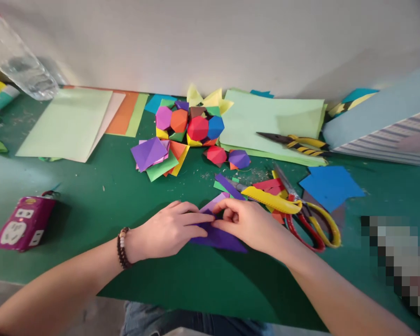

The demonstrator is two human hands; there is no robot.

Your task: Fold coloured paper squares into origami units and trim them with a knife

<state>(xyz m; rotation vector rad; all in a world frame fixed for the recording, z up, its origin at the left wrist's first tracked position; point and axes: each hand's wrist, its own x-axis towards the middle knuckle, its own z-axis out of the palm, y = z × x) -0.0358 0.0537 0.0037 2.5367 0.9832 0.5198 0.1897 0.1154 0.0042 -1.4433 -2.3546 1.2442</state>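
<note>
A sheet of purple paper, partly folded, lies at the front middle of the table under my fingers. My left hand grips its left side, fingers reaching across the top. From the other side, my right hand pinches the paper near the left fingertips, thumb and index finger close together. A lighter violet paper edge shows just beyond the fingers. Right beside my right hand lie yellow-handled scissors and red-handled scissors, over coloured paper scraps.
Behind are a folded-paper cluster, stacked coloured squares and two small paper pieces. Pale green sheets bear pliers. Blue paper lies right; a purple power socket and plastic bottle stand left.
</note>
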